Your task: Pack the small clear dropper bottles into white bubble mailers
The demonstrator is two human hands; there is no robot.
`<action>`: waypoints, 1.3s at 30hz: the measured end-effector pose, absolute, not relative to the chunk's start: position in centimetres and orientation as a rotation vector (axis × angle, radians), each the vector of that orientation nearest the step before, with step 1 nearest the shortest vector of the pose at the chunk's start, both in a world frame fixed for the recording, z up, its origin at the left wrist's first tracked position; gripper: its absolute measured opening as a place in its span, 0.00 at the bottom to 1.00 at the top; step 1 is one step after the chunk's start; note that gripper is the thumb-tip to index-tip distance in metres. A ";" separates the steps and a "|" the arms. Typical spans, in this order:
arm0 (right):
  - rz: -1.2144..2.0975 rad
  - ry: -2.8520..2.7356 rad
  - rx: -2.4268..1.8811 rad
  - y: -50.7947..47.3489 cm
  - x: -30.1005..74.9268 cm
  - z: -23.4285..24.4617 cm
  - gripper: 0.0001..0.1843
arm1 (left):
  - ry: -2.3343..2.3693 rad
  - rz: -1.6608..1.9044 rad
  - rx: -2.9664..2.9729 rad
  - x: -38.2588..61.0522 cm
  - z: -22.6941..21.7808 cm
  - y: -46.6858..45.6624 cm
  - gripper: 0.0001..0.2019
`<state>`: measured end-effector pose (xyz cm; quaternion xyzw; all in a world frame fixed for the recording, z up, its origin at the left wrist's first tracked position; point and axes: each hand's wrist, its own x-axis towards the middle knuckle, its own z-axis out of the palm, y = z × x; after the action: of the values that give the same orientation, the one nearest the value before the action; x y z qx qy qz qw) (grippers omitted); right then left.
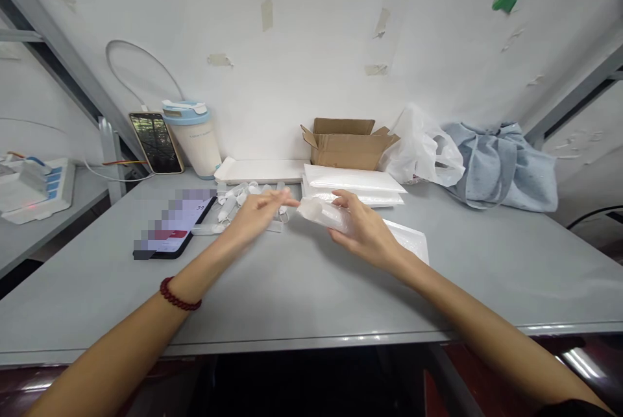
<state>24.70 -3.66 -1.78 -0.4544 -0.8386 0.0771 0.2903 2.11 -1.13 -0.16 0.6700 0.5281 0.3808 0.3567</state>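
Observation:
My right hand (363, 226) grips a translucent plastic packet (325, 214), its thumb and fingers on either side of it. What is inside the packet cannot be made out. My left hand (263, 213), slightly blurred, has its fingers stretched out, the fingertips close to the packet's left end. Whether they touch it is unclear. Small clear-and-white plastic pieces (228, 206) lie in a loose pile beyond and beside my left hand. White padded envelopes (353, 178) are stacked behind the packet, and another white envelope (409, 240) lies partly under my right hand.
A phone (170, 229) lies on the grey table (292, 300) at left. Behind it stand another phone (156, 143) and a tumbler (195, 141). Along the wall are a flat white box (267, 170), an open cardboard box (348, 144), a white plastic bag (423, 148) and a blue bag (503, 167).

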 end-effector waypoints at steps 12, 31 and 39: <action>0.214 -2.253 -1.211 -3.4 24.7 -2.1 0.33 | 1.333 0.397 2.351 -0.3 -0.7 -0.4 0.13; 0.215 -2.241 -1.121 -3.8 24.4 -2.0 0.32 | 1.182 0.972 1.590 1.2 0.6 -0.7 0.12; 0.213 -2.264 -1.103 -4.0 24.3 -2.2 0.32 | 1.290 0.921 1.608 1.6 -0.9 -0.4 0.12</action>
<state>24.34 -4.00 -2.19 -0.4161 -0.8538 0.0803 0.3023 1.63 -0.42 -0.92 0.6437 0.5166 0.3686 0.4277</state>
